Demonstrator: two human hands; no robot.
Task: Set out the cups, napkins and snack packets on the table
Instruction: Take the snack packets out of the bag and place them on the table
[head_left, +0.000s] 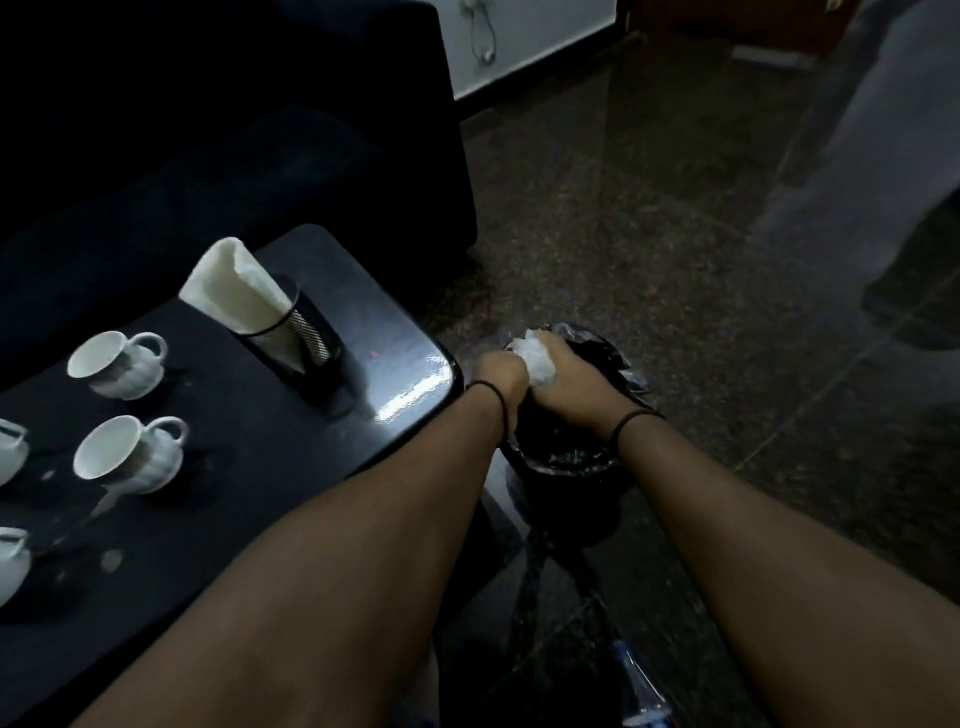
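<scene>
Both hands gripping crumpled tissue over bin, arms extended fwd

Bare speckled stone floor is lying open right of the black glossy table; a black-lined bin is standing against its corner, blocking passage there.

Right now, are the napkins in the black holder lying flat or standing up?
Standing up, tilted: the napkins poke out of the mesh holder, leaning left.

Glossy black table, metal-mesh holder, glazed white cups.
</scene>
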